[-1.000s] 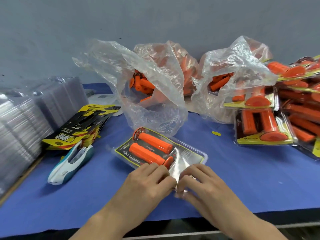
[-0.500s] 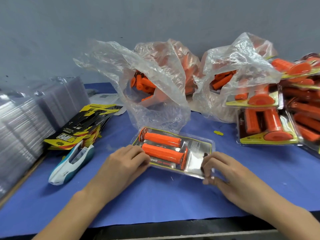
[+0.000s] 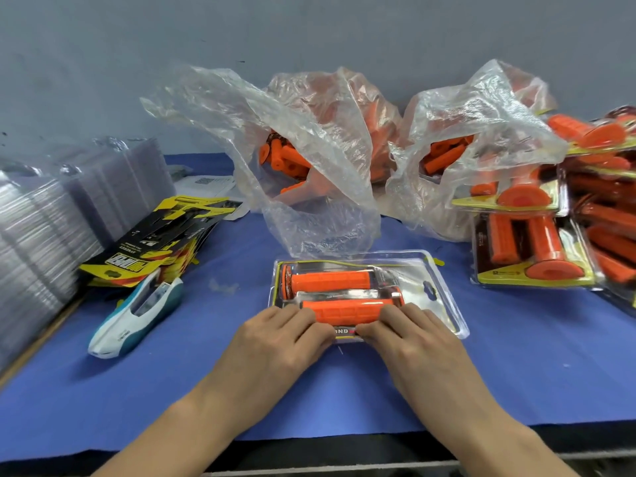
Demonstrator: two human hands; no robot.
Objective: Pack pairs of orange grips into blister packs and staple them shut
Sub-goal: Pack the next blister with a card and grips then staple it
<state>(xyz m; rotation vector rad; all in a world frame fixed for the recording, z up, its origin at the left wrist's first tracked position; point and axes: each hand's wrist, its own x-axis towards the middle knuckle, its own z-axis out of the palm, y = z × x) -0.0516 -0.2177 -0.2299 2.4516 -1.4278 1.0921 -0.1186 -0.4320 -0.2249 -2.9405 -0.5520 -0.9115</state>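
Observation:
A clear blister pack (image 3: 432,287) lies flat on the blue mat (image 3: 206,373) in front of me, holding two orange grips (image 3: 330,280) side by side over a yellow and black card. My left hand (image 3: 278,342) and my right hand (image 3: 409,335) both press their fingertips on the pack's near edge, close together, beside the nearer grip. A white and teal stapler (image 3: 137,315) rests on the mat to the left, untouched.
Stacks of empty clear blister shells (image 3: 44,235) stand at far left, with printed cards (image 3: 161,235) beside them. Two plastic bags of loose orange grips (image 3: 299,156) sit at the back. Finished packs (image 3: 530,249) pile up at right.
The pack has turned from slanted to square with the table edge. My hands spread to its two ends, then came back together on its near edge.

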